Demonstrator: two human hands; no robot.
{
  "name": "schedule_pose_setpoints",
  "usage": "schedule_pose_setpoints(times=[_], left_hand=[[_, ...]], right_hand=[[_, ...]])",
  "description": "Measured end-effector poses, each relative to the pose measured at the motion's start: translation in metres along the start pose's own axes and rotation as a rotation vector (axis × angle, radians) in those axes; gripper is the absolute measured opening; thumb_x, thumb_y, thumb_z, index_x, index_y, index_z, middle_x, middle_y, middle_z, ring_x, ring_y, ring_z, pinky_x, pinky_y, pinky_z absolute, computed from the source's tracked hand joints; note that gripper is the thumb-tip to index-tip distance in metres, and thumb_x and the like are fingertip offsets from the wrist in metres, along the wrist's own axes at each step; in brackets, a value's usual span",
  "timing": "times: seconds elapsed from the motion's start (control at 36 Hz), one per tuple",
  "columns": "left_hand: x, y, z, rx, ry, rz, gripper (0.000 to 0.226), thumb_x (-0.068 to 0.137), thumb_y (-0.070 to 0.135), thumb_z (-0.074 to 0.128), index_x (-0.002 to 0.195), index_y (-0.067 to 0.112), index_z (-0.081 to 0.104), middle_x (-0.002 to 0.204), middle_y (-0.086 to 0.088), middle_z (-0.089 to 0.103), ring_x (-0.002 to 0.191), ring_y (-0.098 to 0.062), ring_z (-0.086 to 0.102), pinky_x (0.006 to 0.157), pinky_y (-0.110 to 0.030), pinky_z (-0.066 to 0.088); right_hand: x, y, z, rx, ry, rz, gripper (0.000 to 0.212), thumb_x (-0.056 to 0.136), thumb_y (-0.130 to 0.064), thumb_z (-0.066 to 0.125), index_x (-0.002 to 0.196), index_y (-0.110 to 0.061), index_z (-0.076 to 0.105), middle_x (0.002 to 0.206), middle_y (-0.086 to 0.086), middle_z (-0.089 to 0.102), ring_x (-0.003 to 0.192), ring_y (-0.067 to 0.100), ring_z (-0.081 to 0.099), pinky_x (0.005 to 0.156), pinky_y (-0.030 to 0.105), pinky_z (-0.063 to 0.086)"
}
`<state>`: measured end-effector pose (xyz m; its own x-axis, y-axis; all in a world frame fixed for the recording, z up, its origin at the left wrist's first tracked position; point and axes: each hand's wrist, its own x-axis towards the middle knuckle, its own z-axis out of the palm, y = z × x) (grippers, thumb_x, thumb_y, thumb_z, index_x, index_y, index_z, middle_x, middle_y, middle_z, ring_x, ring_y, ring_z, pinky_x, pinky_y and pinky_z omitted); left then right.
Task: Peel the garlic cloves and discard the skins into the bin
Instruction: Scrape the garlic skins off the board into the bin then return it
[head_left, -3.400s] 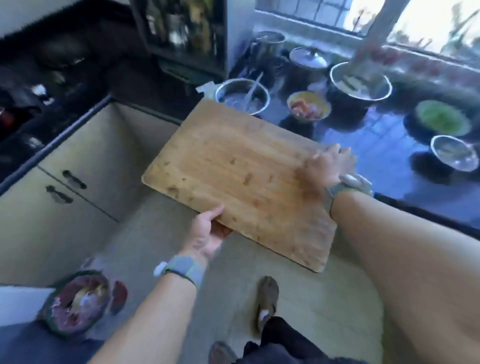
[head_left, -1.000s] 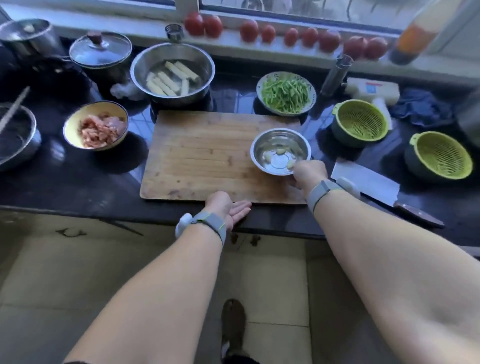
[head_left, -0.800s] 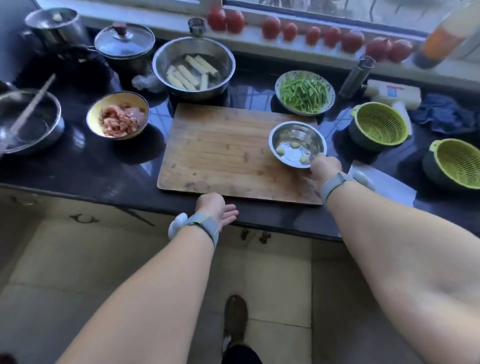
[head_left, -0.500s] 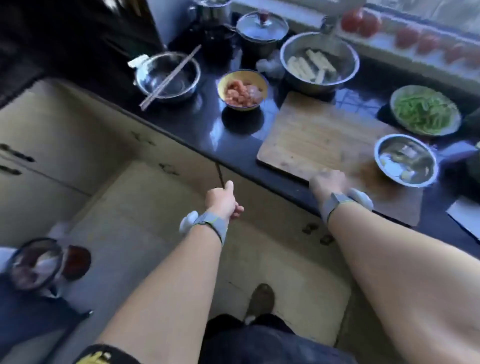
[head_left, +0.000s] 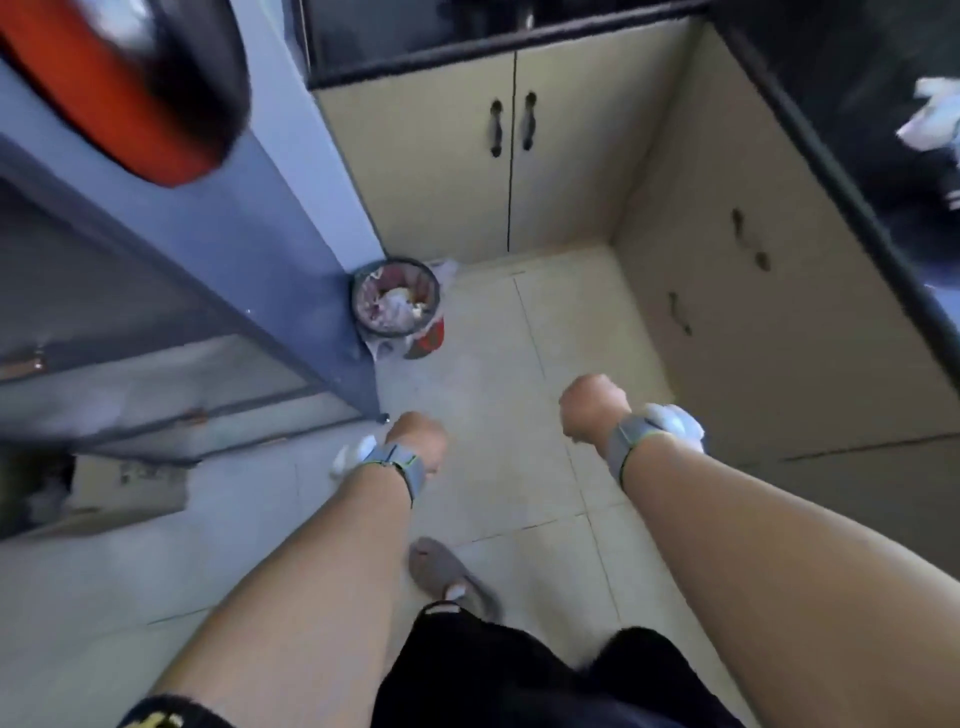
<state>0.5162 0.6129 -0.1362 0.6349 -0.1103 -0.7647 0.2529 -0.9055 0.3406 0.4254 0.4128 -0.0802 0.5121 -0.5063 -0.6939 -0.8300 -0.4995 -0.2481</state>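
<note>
The bin (head_left: 396, 298) is a small round basket lined with a bag. It holds scraps and stands on the floor in the corner, against the blue-grey cabinet. My left hand (head_left: 418, 439) hangs over the tiles, below and slightly right of the bin, fingers curled into a fist around garlic skins that the fist hides. My right hand (head_left: 592, 408) is also a fist, further right, its back towards me and nothing showing in it. No garlic cloves, bowl or cutting board are in sight.
Beige cupboard doors (head_left: 511, 156) run behind the bin and along the right under a dark counter edge (head_left: 852, 208). A blue-grey cabinet (head_left: 291, 244) stands on the left with a red and black object (head_left: 130, 88) on it. My slippered foot (head_left: 441, 571) stands on the tiled floor.
I turned from the counter to the floor corner, so the board and bowl left the view and the bin came in. My left hand went from cupped at the board's edge to a fist.
</note>
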Motion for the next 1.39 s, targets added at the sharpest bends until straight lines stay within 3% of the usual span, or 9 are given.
schedule_pose_setpoints(times=[0.14,0.36,0.47,0.64,0.81,0.97,1.14,1.25,1.39], left_hand=[[0.101,-0.033,-0.013,0.085,0.08,-0.043,0.033,0.099,0.014,0.045,0.115,-0.007,0.064,0.115,-0.023,0.069,0.106,-0.037,0.067,0.087,-0.038,0.056],[0.32,-0.081,0.052,0.171,0.095,-0.056,0.033,0.097,0.004,0.043,0.122,0.0,0.064,0.128,-0.019,0.062,0.12,-0.035,0.058,0.091,-0.034,0.046],[0.427,-0.12,0.092,0.143,0.177,0.018,0.046,0.096,0.006,0.046,0.143,0.006,0.047,0.144,-0.017,0.05,0.13,-0.035,0.05,0.106,-0.04,0.044],[0.59,-0.15,0.105,0.382,0.243,0.206,0.064,0.103,0.027,0.047,0.158,0.011,0.019,0.167,-0.007,0.009,0.154,-0.025,0.008,0.122,-0.035,0.009],[0.653,-0.177,0.128,0.392,0.334,0.298,0.057,0.105,0.033,0.039,0.157,0.013,0.026,0.163,-0.002,0.025,0.148,-0.022,0.026,0.118,-0.033,0.025],[0.653,-0.194,0.156,0.195,0.414,0.424,0.051,0.087,0.023,0.072,0.135,0.013,0.054,0.138,-0.005,0.047,0.127,-0.029,0.042,0.105,-0.035,0.038],[0.666,-0.192,0.148,-0.043,0.4,0.334,0.074,0.079,0.018,0.082,0.144,0.023,0.048,0.142,-0.004,0.037,0.131,-0.023,0.039,0.111,-0.031,0.036],[0.674,-0.195,0.143,-0.012,0.412,0.424,0.047,0.075,0.011,0.084,0.119,0.019,0.071,0.116,0.0,0.05,0.107,-0.021,0.055,0.094,-0.02,0.041],[0.675,-0.193,0.146,-0.035,0.481,0.43,0.021,0.078,0.002,0.078,0.095,0.014,0.074,0.095,-0.001,0.06,0.087,-0.022,0.065,0.078,-0.025,0.049]], right_hand=[[0.08,-0.058,0.066,-0.069,-0.082,-0.025,0.039,0.1,-0.006,0.04,0.134,-0.005,0.058,0.14,0.016,0.052,0.128,0.031,0.054,0.096,0.033,0.048],[0.285,-0.093,0.196,0.053,-0.063,-0.109,0.031,0.094,-0.005,0.049,0.117,-0.005,0.069,0.117,0.017,0.068,0.111,0.036,0.063,0.095,0.043,0.054],[0.382,-0.093,0.258,-0.039,-0.062,-0.19,0.028,0.094,-0.007,0.051,0.114,-0.008,0.07,0.113,0.015,0.069,0.107,0.035,0.065,0.092,0.041,0.056],[0.522,-0.092,0.326,-0.107,-0.019,-0.265,0.037,0.094,-0.011,0.05,0.125,-0.024,0.067,0.131,0.007,0.062,0.115,0.028,0.063,0.096,0.03,0.05],[0.605,-0.091,0.367,-0.124,0.066,-0.348,0.037,0.096,-0.014,0.055,0.133,-0.017,0.062,0.133,0.01,0.059,0.123,0.031,0.056,0.102,0.035,0.047],[0.628,-0.087,0.384,-0.132,0.085,-0.353,0.035,0.091,-0.016,0.06,0.126,-0.017,0.064,0.125,0.009,0.062,0.118,0.031,0.058,0.094,0.032,0.045],[0.647,-0.098,0.398,-0.164,0.141,-0.472,0.026,0.088,-0.019,0.065,0.113,-0.017,0.069,0.115,0.008,0.063,0.109,0.034,0.06,0.083,0.032,0.044],[0.655,-0.098,0.4,-0.209,0.186,-0.523,0.013,0.09,-0.018,0.066,0.102,-0.018,0.072,0.107,0.009,0.067,0.101,0.035,0.063,0.078,0.03,0.042],[0.655,-0.096,0.401,-0.286,0.172,-0.532,0.018,0.092,-0.012,0.061,0.105,-0.013,0.074,0.11,0.013,0.066,0.103,0.036,0.062,0.08,0.031,0.043]])
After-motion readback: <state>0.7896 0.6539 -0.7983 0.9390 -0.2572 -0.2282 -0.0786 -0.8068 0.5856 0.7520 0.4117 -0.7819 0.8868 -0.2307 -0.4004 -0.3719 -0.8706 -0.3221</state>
